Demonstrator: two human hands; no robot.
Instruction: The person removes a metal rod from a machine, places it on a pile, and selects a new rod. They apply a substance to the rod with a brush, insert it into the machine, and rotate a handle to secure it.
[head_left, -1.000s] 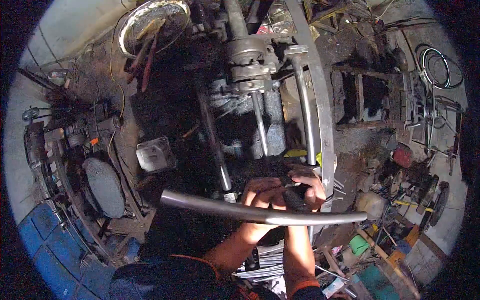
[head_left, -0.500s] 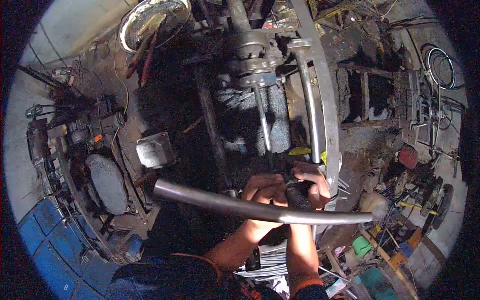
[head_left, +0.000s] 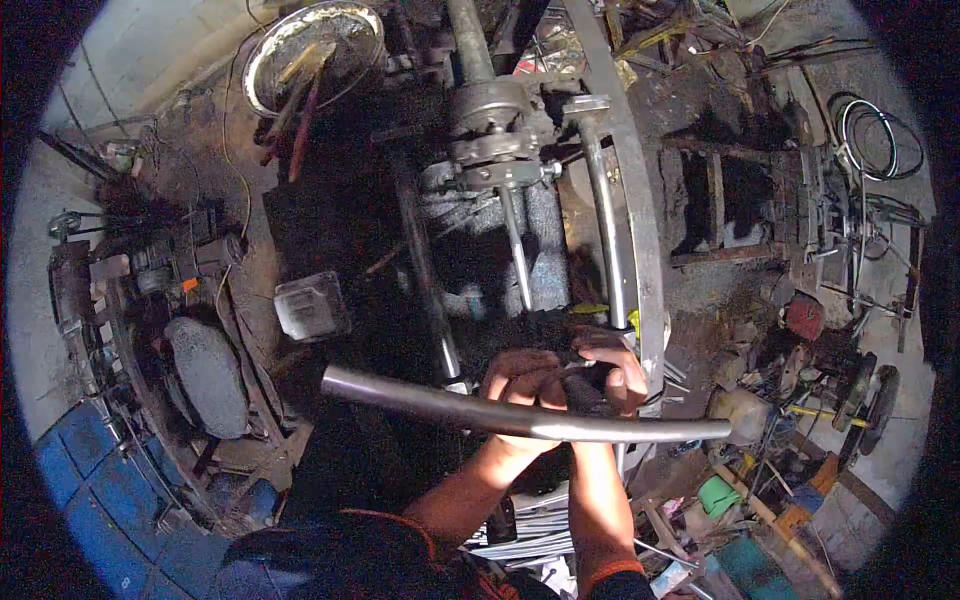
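A smooth metal pipe [head_left: 450,405] crosses in front of both my wrists, its wider end at the left. Behind it, my left hand [head_left: 524,382] has its fingers curled, with the knuckles up. Beside it, my right hand [head_left: 612,368] is closed with bent fingers around a dark, ribbed piece [head_left: 584,390]. That piece lies between the two hands, and I cannot tell what the left fingers hold. Just beyond the hands a thin shiny rod [head_left: 515,250] runs up to a round metal fitting [head_left: 490,130] on the machine.
Steel side bars [head_left: 607,220] and a grey frame beam [head_left: 640,210] flank the rod. A clear plastic box [head_left: 312,306] stands at left, near a grey-topped seat [head_left: 207,375]. A round basin [head_left: 262,85] holds tools at the top. Scrap and a green cloth [head_left: 718,495] lie at right.
The view has shifted slightly, and the pipe's left end now appears a little lower and farther right. Both hands keep nearly the same closed pose at the dark ribbed piece.
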